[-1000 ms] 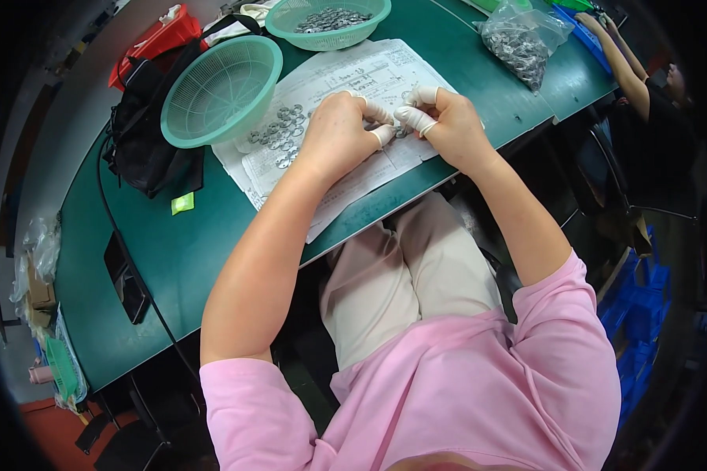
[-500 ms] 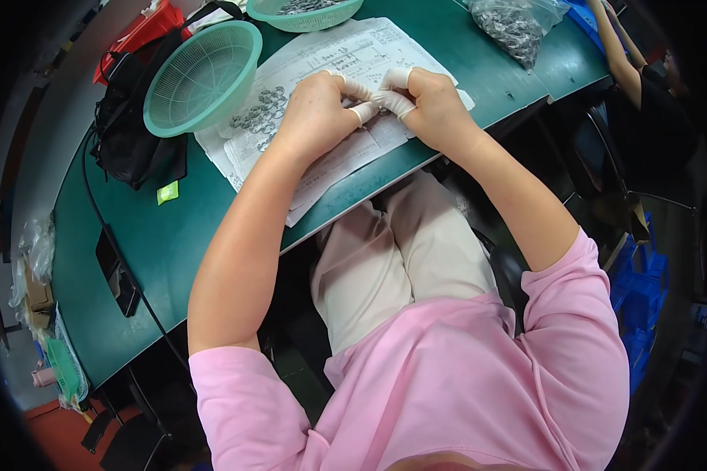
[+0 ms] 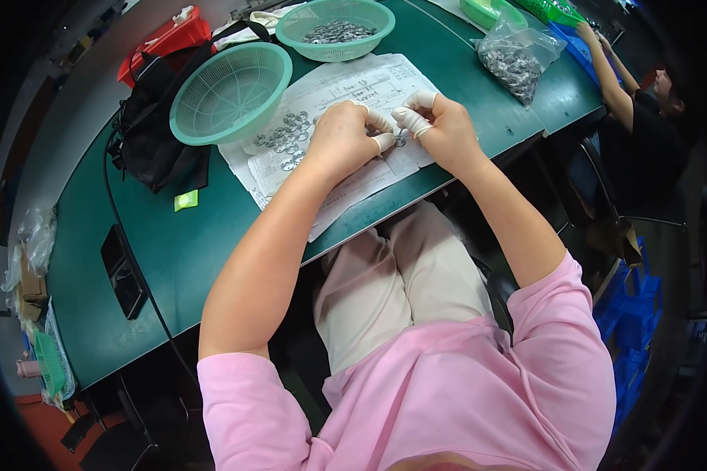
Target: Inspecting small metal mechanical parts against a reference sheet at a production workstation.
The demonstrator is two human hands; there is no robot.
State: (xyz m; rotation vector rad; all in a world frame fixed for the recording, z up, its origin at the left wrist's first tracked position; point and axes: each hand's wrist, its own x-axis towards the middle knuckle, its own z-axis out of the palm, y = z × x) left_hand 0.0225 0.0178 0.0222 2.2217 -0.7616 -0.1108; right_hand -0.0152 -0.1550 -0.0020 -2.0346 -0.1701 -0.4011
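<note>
Both my hands work close together over printed paper sheets (image 3: 369,78) on the green table (image 3: 169,271). White finger cots cover several of my fingertips. My left hand (image 3: 344,137) is closed, thumb and fingers curled toward each other; whatever they pinch is hidden. Just to its right, my right hand (image 3: 452,135) is also closed, its thumb and forefinger pressed together around something too small to make out. A small shiny metal disc (image 3: 401,140) shows just below the right fingertips; whether it is held or lies on the paper I cannot tell. Several similar metal discs (image 3: 289,133) lie left of my left hand.
An empty green mesh basket (image 3: 178,118) stands at the left, another basket (image 3: 291,41) with metal pieces behind. A clear bag (image 3: 512,67) of metal parts lies right. Left are a black bag (image 3: 145,149), green packet (image 3: 186,201) and phone (image 3: 123,275). A person (image 3: 648,125) sits far right.
The view has shifted, so the table things appear lower and farther right. My hands, touching before, are now slightly apart, and a metal disc shows between them.
</note>
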